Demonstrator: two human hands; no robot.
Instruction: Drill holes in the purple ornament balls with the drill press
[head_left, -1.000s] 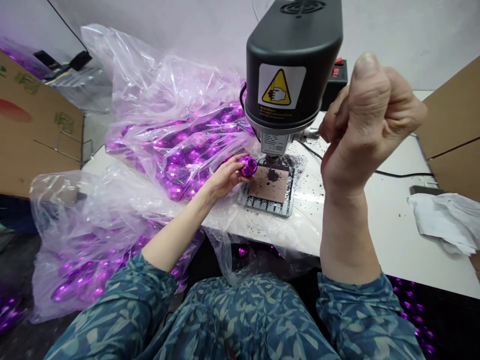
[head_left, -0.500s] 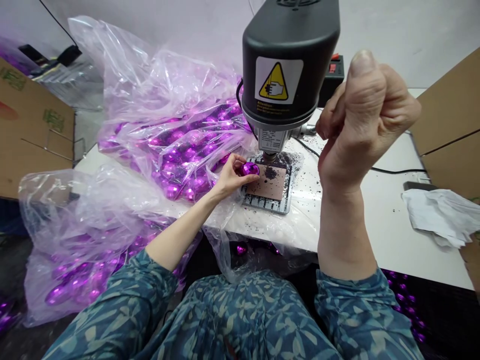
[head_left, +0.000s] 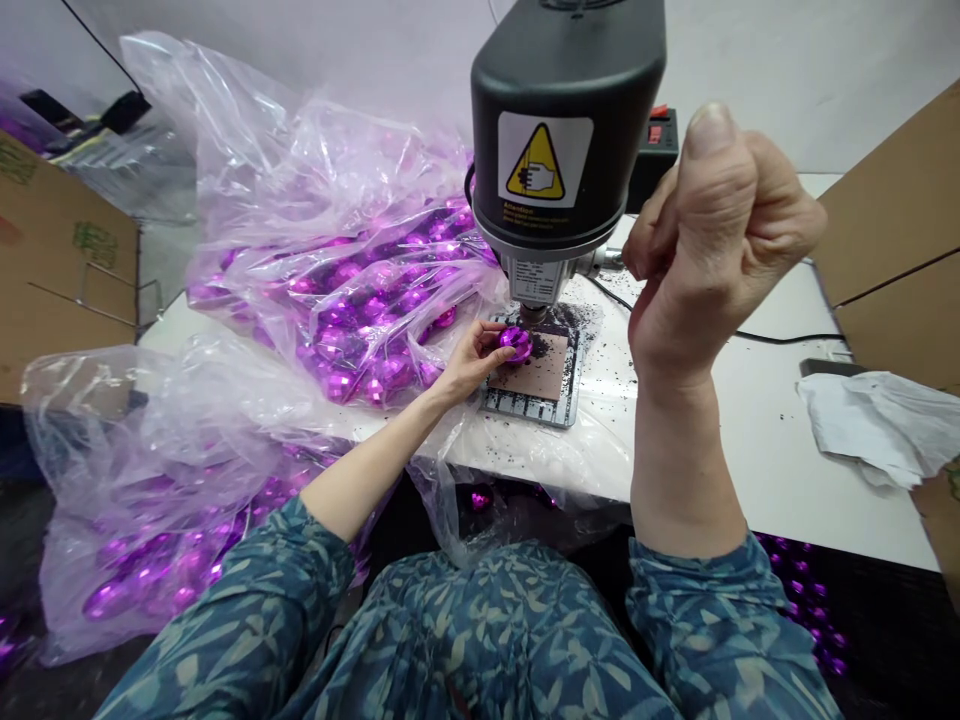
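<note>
My left hand (head_left: 480,358) pinches a shiny purple faceted ball (head_left: 516,345) between thumb and fingers. It holds the ball over a brown board (head_left: 546,378) on the drill press's slotted metal base (head_left: 525,408), just in front of and below the chuck (head_left: 533,312). Whether ball and drill bit touch is hidden. The black drill press head (head_left: 566,130) carries a yellow warning label. My right hand (head_left: 724,240) is closed in a raised fist at the machine's right side, where a metal lever hub (head_left: 609,258) meets the fingers. The grip of that lever is hidden inside the fist.
Clear plastic bags of purple balls (head_left: 367,340) crowd the left side, one bag (head_left: 150,540) hanging below the table edge. Dark shavings (head_left: 581,318) litter the base and white table (head_left: 750,440). Cardboard boxes stand at both sides. White paper (head_left: 870,420) lies right.
My left hand has shifted the ball slightly right across the board, closer under the chuck. My right fist stays at the lever. The whole view has drifted a little.
</note>
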